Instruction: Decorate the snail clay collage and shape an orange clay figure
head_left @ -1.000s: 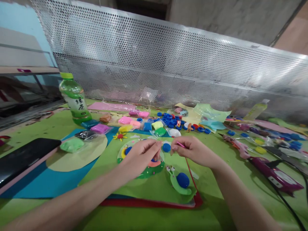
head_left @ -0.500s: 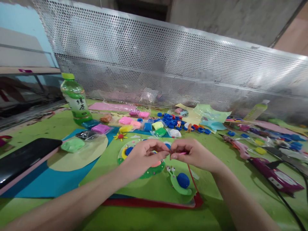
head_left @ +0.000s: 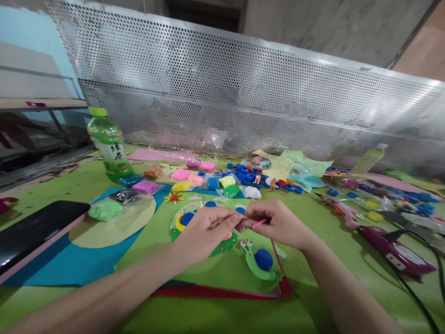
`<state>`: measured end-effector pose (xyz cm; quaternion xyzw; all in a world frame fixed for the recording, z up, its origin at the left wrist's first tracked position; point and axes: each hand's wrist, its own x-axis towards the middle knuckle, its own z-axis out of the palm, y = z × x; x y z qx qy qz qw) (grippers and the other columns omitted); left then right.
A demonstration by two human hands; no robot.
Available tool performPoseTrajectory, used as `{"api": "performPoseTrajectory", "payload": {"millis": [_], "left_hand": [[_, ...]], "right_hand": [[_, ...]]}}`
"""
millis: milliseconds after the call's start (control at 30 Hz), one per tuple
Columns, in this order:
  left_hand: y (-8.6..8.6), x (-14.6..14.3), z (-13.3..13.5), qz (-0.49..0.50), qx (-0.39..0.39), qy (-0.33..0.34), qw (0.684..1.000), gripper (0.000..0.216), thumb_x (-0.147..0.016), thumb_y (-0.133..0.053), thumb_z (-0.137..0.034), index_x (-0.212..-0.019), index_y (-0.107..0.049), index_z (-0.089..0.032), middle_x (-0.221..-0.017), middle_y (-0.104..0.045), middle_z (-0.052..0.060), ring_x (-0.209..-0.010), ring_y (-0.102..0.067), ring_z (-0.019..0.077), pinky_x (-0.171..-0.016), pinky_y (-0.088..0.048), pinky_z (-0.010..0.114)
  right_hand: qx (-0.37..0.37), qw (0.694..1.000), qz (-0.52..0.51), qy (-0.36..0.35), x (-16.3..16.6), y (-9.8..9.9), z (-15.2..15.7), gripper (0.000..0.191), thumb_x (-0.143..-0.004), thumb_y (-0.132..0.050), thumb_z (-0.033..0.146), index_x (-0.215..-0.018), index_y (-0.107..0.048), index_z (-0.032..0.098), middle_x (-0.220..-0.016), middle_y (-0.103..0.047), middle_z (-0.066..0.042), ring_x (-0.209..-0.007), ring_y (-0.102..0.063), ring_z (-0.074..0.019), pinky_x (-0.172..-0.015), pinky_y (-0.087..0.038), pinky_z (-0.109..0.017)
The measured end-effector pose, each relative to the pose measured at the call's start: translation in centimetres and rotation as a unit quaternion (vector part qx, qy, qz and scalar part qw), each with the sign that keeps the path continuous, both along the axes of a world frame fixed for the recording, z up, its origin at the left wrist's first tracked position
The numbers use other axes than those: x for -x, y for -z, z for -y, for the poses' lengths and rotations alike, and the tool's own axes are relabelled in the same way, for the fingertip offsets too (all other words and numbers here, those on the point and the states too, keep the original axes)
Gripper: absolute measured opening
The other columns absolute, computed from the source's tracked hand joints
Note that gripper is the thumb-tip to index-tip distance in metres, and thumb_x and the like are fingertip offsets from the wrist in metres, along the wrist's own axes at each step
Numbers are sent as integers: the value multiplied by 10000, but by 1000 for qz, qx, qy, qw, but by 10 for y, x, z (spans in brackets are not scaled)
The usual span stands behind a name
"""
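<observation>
My left hand [head_left: 212,227] and my right hand [head_left: 274,221] meet fingertip to fingertip above a green sheet [head_left: 146,253]. A thin pink stick [head_left: 259,223] pokes out from the closed fingers of my right hand. My left thumb and fingers are pinched together; whatever they hold is hidden. Under my left hand lies a round clay picture [head_left: 175,232], partly covered, with blue and yellow shapes. Below my right hand, a green clay snail [head_left: 257,269] with a blue shell and two eyes rests on the sheet. A red-and-yellow clay sun [head_left: 174,197] sits at the sheet's upper left.
At left are a black phone [head_left: 38,232] and a green tea bottle [head_left: 110,148]. Bagged clay [head_left: 144,186] and blue rings [head_left: 245,174] lie behind the sheet. A pink glue gun [head_left: 347,217] and a purple power strip [head_left: 396,250] with cables lie right; perforated metal [head_left: 194,69] stands behind.
My fingertips have come closer and now overlap. The pink stick has tilted, its visible end lower toward the left. The clay pieces on the sheet stay put.
</observation>
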<state>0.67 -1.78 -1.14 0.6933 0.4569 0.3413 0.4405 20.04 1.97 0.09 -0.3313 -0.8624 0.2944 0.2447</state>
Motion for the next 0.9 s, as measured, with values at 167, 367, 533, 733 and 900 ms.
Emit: {"api": "performPoseTrajectory", "payload": {"millis": [167, 367, 533, 733, 900], "left_hand": [[0, -3, 3, -15, -21, 46, 999, 441, -849, -368, -526, -851, -667, -201, -905, -629, 34, -743, -533, 142, -646, -415, 230], [-7, -2, 4, 40, 49, 8, 998, 434, -848, -364, -520, -929, -692, -248, -930, -663, 35, -860, -567, 174, -718, -436, 234], [-1, -4, 2, 67, 115, 0, 991, 473, -809, -411, -577, -950, -698, -228, -934, -679, 46, -795, -578, 170, -717, -438, 258], [11, -6, -3, 175, 169, 48, 969, 485, -811, -442, -580, -1020, -675, -209, -948, -694, 71, -866, -593, 166, -733, -431, 265], [11, -9, -2, 181, 172, 59, 966, 450, -805, -469, -559, -987, -680, -206, -906, -710, 54, -873, -613, 175, -732, -442, 280]], "right_hand": [[-36, 999, 36, 16, 3, -1, 3, 67, -725, -579, 179, -665, -565, 152, -581, -467, 35, -513, -374, -65, -473, -288, -198], [2, 999, 34, 33, -3, -5, -4, 155, -768, -572, 290, -691, -571, 155, -552, -432, 38, -481, -330, -65, -447, -273, -205], [6, 999, 27, 22, -3, -1, -7, 209, -752, -611, 346, -687, -564, 152, -563, -451, 32, -497, -347, -68, -458, -282, -205], [18, 998, 59, 30, -1, -2, -7, 151, -759, -586, 290, -699, -571, 152, -555, -432, 43, -492, -330, -65, -460, -270, -205], [18, 997, 72, 16, -1, 0, -7, 120, -756, -588, 272, -731, -584, 154, -609, -497, 25, -520, -387, -69, -474, -295, -200]]}}
